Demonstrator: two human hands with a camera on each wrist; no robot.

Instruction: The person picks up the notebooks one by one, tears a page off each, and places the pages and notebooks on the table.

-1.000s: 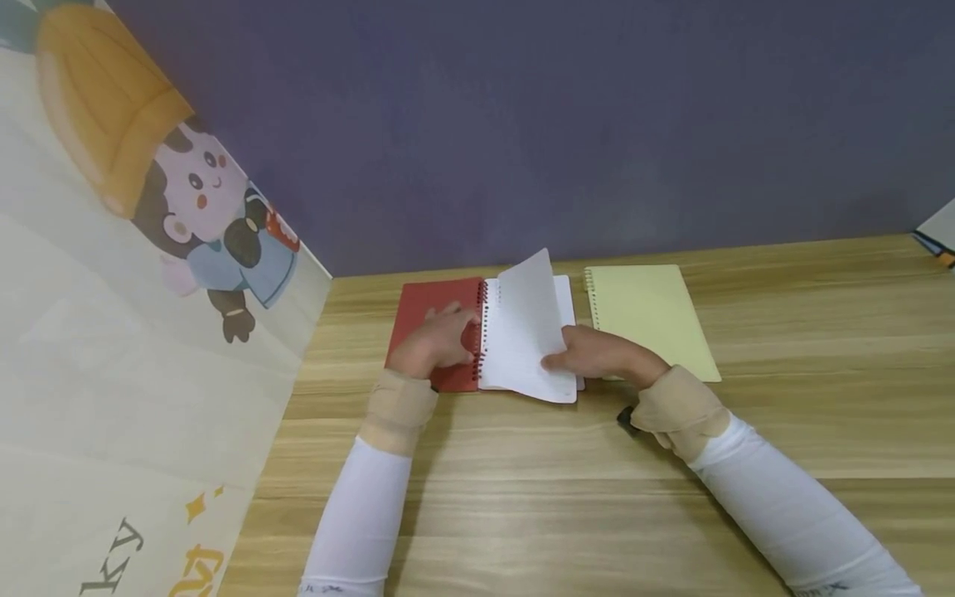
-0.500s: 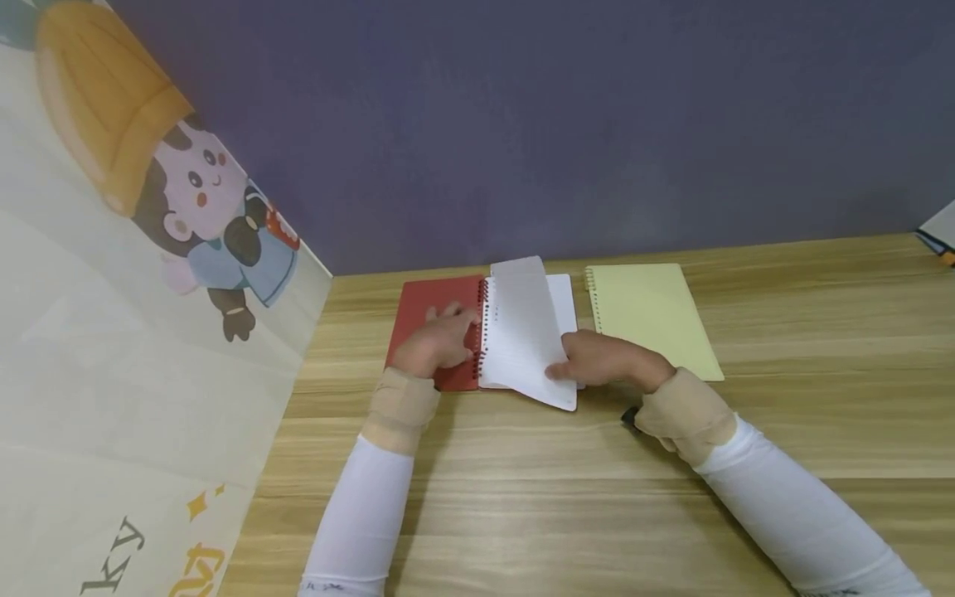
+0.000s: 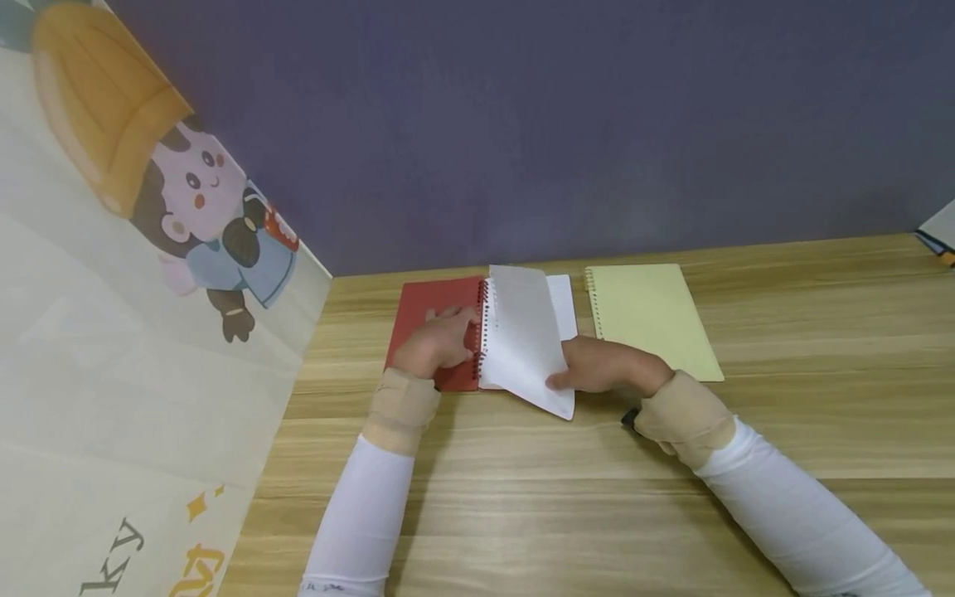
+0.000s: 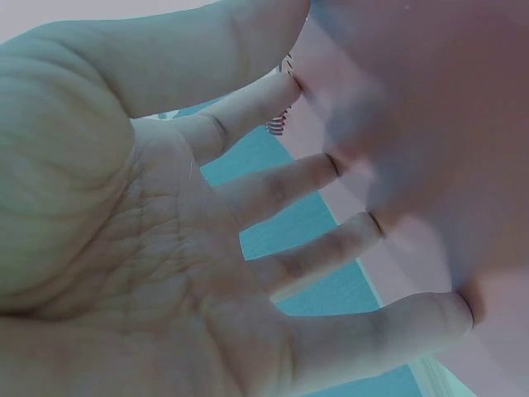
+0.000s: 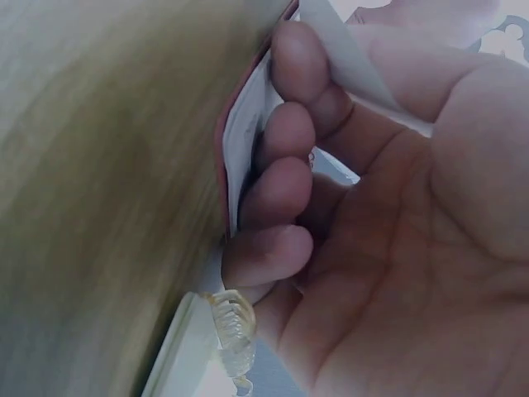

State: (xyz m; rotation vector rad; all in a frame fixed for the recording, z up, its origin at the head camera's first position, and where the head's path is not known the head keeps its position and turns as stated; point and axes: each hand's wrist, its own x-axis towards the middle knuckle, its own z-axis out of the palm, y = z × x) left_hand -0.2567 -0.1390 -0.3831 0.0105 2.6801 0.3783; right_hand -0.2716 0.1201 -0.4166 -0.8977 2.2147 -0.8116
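Observation:
A spiral notebook with a red cover (image 3: 427,300) lies open on the table in the head view. My left hand (image 3: 438,340) rests on that cover beside the coil (image 3: 480,332); the left wrist view shows its fingers (image 4: 285,186) fairly straight and spread, tips on the red surface. Between thumb and fingers, my right hand (image 3: 608,365) pinches the outer edge of a raised white page (image 3: 522,327). The sheet tilts and its lower corner hangs past the notebook's near edge. In the right wrist view, the other fingers (image 5: 285,194) curl by the page stack (image 5: 242,136).
A pale yellow spiral notebook (image 3: 652,311) lies shut to the right, partly behind my right hand. The wood-grain table (image 3: 507,497) meets a dark blue panel (image 3: 522,133) at the back and a cartoon-printed wall (image 3: 149,373) at left. A colourful object (image 3: 936,245) stands at far right.
My right hand has shifted slightly toward me with the page. The sheet's upper corner has dropped and its lower corner has slid nearer. My left hand has stayed put.

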